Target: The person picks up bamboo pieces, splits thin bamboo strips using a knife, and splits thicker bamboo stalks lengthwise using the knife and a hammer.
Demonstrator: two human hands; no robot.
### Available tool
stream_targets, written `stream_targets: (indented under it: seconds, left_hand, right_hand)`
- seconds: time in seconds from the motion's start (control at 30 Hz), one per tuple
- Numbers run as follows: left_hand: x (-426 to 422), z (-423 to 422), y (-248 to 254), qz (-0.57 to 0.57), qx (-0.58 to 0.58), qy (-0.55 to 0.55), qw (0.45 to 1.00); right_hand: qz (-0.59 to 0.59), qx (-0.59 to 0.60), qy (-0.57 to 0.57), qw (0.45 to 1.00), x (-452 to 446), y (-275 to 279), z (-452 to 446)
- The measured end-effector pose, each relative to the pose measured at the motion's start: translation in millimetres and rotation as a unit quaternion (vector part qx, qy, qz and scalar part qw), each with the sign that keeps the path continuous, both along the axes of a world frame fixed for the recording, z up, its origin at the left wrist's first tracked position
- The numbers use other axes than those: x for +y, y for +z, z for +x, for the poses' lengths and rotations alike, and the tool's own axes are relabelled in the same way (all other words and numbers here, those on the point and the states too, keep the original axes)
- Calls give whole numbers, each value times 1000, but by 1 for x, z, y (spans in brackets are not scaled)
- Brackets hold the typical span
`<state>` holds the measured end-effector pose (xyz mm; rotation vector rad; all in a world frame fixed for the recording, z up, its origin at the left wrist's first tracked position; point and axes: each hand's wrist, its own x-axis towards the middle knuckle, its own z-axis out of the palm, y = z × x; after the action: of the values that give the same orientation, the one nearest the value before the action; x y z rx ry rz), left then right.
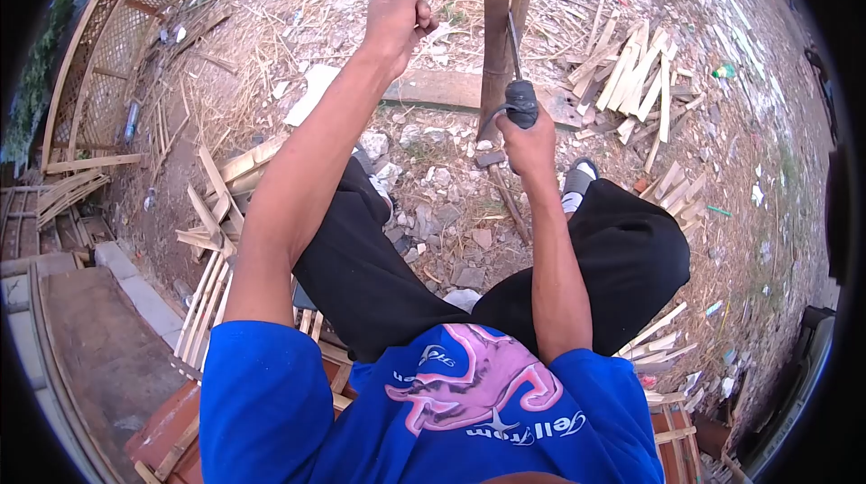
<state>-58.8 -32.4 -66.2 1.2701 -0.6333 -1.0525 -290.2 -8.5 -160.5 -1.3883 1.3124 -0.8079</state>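
My right hand [530,141] is wrapped round the black-taped handle of a long-bladed knife [514,42]. Its narrow blade runs away from me across an upright piece of bamboo [495,69]; whether it has cut into the bamboo I cannot tell. My left hand [401,19] is raised to the left of the bamboo, with its fingers curled. A thin pale strip shows at its fingertip, but I cannot make out whether it is held. Between my feet, a hammer [511,200] lies on the ground near the bamboo's base.
A wooden plank [437,89] lies behind the bamboo. Split wood pieces [639,78] are heaped at the right, with more strips [207,290] by my left leg. A lattice frame [99,60] stands at the far left. Rubble and shavings litter the ground.
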Motion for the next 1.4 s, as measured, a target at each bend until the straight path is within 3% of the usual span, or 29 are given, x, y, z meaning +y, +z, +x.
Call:
stream_targets:
  seconds: [0.07,0.17,0.33,0.4,0.57,0.67,0.77,0.87,0.97,1.2,1.4]
  left_hand:
    - [0,5,-1,25,-83,-21,996]
    - [-3,-6,-5,4,-308,-32,951]
    - [-4,-15,-21,-16,-382,-145,913]
    - [-5,-18,-28,-5,-413,-160,896]
    - [-1,-9,-30,6,-416,-163,894]
    - [0,5,-23,14,-397,-136,907]
    - [2,11,-12,20,-414,-107,904]
    - [6,8,-4,41,-411,-107,905]
    - [9,2,-10,41,-391,-113,912]
    - [12,-2,-3,39,-398,-154,904]
    - [20,13,-4,49,-442,-173,879]
  right_hand:
    - [-13,3,-4,1000,1,3,-1]
    - [-53,-2,-8,999,3,13,0]
    - [-80,7,4,997,3,34,-2]
    - [-83,12,-5,996,3,7,-2]
    - [-81,-19,-14,996,-2,9,-4]
    - [-128,-37,-26,991,-2,55,-6]
    - [-119,-136,-35,983,-3,90,-11]
    - [-108,-85,-34,990,-14,80,-13]
    - [-72,6,-32,997,-26,-3,-6]
    - [-41,62,-28,997,-33,-3,4]
    - [-79,-8,-65,995,-25,27,5]
